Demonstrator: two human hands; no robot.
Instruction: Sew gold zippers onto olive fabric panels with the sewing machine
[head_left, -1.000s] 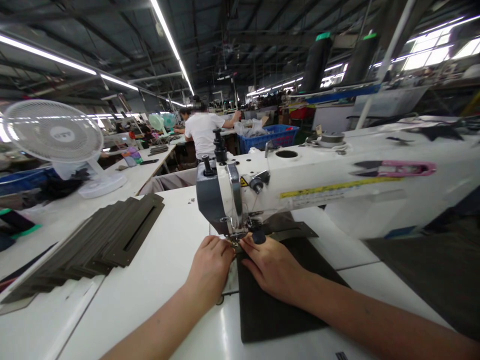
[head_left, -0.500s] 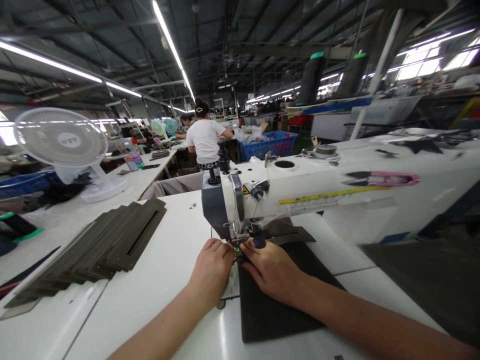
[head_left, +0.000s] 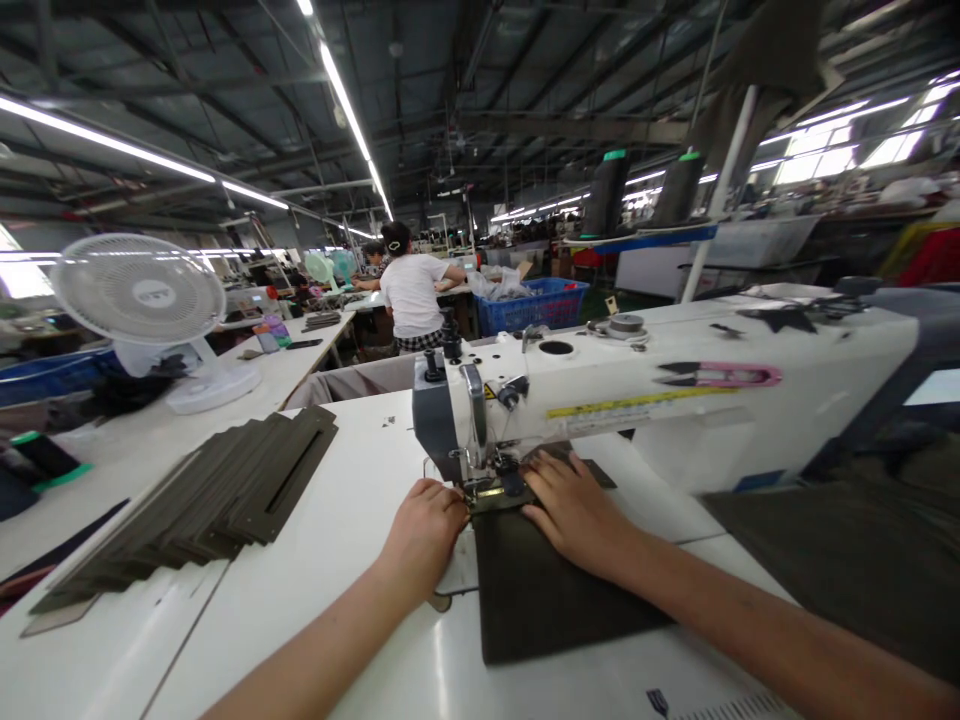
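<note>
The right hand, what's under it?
Under the right hand is a dark panel, lying on the white table. Whatever the hand covers can't be seen.

pass: tabletop (head_left: 330, 510) right of panel stack (head_left: 202, 500) | block: sewing machine (head_left: 600, 375) ahead

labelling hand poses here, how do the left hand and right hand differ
The left hand is curled, while the right hand has its fingers spread. The left hand sits left of the dark panel; the right hand lies over it. Both are bare and near the sewing machine.
</note>
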